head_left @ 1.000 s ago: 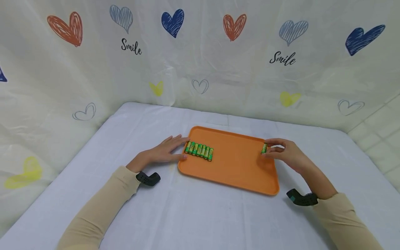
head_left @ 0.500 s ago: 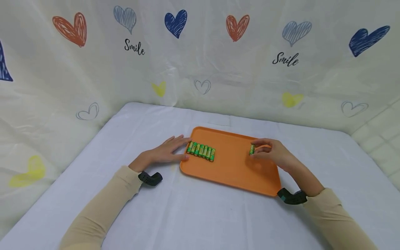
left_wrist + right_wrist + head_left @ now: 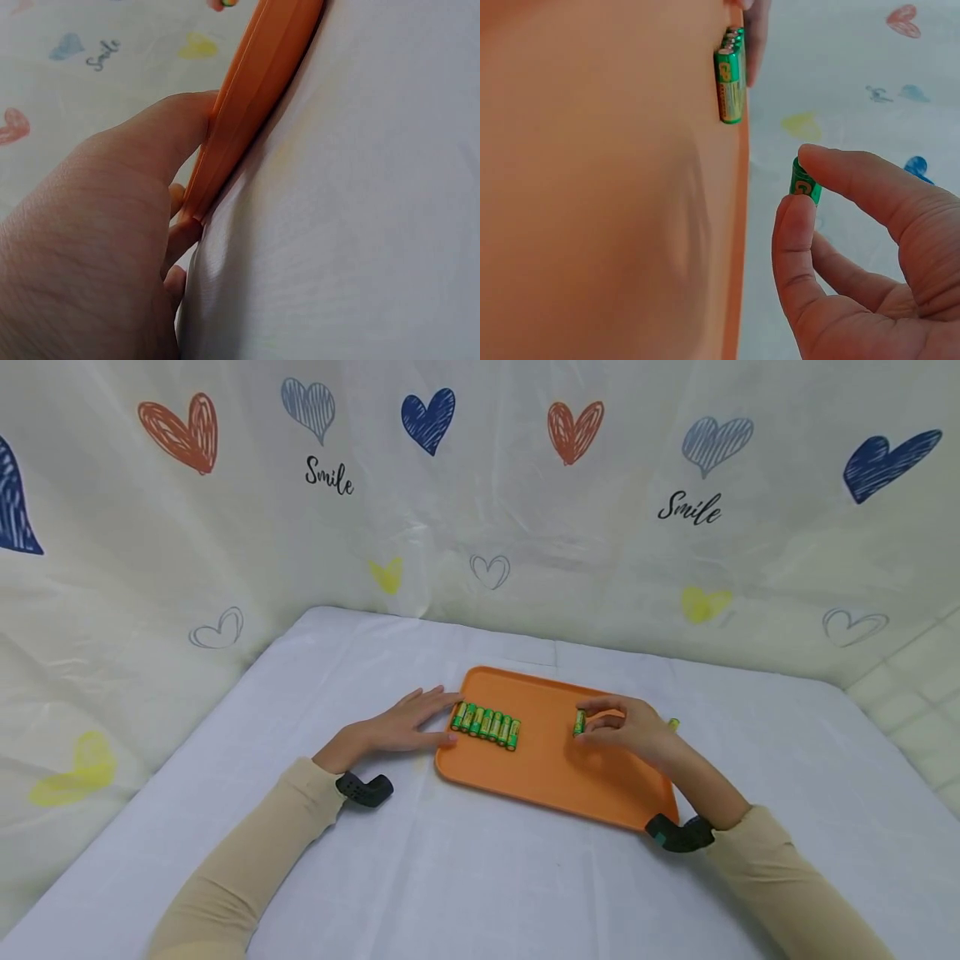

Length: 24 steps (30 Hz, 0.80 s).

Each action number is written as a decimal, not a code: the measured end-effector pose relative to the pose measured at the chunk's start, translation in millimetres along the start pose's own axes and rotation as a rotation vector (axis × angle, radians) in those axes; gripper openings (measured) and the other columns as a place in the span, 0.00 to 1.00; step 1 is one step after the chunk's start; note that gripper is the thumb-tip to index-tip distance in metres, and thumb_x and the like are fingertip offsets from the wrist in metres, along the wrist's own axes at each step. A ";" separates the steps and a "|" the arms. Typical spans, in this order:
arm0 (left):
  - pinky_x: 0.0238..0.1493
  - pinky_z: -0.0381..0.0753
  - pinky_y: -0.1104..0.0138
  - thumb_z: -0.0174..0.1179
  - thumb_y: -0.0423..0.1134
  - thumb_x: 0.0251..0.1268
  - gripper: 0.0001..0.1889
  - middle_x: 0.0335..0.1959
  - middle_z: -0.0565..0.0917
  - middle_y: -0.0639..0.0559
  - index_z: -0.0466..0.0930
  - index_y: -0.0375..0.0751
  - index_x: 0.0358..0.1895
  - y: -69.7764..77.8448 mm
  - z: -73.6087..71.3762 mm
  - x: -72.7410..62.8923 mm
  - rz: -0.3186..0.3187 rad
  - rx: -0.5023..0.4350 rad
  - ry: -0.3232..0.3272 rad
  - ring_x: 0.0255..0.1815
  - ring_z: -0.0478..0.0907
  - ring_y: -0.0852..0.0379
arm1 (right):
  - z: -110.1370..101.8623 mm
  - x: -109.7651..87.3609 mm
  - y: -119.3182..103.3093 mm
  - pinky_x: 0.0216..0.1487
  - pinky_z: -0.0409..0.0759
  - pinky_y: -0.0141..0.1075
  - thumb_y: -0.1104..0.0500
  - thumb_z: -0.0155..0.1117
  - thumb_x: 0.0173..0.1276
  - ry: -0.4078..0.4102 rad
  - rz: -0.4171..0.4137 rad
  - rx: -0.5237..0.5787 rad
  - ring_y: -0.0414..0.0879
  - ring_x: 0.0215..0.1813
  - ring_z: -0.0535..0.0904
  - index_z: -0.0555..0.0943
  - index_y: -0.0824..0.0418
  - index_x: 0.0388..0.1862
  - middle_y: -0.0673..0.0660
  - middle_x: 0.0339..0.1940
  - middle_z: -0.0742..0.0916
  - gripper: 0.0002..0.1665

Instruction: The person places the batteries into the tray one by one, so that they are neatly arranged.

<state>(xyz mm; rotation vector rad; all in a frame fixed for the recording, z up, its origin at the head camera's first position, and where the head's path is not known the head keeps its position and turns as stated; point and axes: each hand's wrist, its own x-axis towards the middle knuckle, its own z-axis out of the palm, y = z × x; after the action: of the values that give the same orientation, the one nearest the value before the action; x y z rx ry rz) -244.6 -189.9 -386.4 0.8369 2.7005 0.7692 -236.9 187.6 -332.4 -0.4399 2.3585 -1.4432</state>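
Note:
My right hand (image 3: 637, 728) pinches a green battery (image 3: 580, 722) by its ends between thumb and fingertips, over the middle-right of an orange tray (image 3: 536, 772). The right wrist view shows the held battery (image 3: 805, 182) raised above the tray. Several like batteries (image 3: 486, 725) lie side by side in a row near the tray's left end. My left hand (image 3: 401, 724) rests at the left edge of the tray, its fingers extended and spread. In the left wrist view the thumb touches the tray rim (image 3: 247, 97).
A further battery end (image 3: 673, 724) shows behind my right wrist, near the tray's right edge; most of it is hidden. A white cloth (image 3: 480, 877) covers the table. A curtain (image 3: 600, 543) printed with hearts hangs behind.
My right hand has carried the battery leftward from the tray's right edge toward the row. Another battery end has come into sight behind it. The left hand has stayed at the tray.

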 end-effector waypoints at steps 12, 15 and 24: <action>0.78 0.31 0.55 0.54 0.63 0.67 0.41 0.79 0.53 0.55 0.49 0.54 0.79 1.1 0.3 1.1 -0.004 0.001 0.000 0.80 0.37 0.55 | 16.7 17.3 -3.8 0.46 0.81 0.32 0.61 0.74 0.59 -0.071 0.017 -0.016 0.41 0.42 0.80 0.71 0.69 0.65 0.62 0.54 0.80 0.37; 0.78 0.31 0.54 0.54 0.63 0.67 0.41 0.79 0.53 0.54 0.50 0.54 0.79 2.5 0.0 0.9 -0.004 -0.007 0.006 0.80 0.37 0.54 | 21.5 22.2 -4.4 0.45 0.81 0.32 0.61 0.74 0.59 -0.102 0.005 -0.028 0.42 0.42 0.80 0.71 0.70 0.65 0.62 0.53 0.80 0.37; 0.78 0.31 0.55 0.54 0.62 0.68 0.41 0.79 0.53 0.56 0.50 0.55 0.78 2.7 1.3 2.6 -0.010 -0.001 0.020 0.80 0.38 0.55 | 36.8 36.2 -4.6 0.41 0.80 0.32 0.66 0.72 0.60 -0.190 -0.031 -0.020 0.43 0.37 0.80 0.72 0.72 0.62 0.65 0.54 0.75 0.32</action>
<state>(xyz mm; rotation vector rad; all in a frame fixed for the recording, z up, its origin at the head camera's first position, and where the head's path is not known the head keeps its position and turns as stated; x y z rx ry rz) -245.0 -186.0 -386.2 0.8197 2.7190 0.7813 -252.7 140.9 -348.5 -0.5937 2.2260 -1.3292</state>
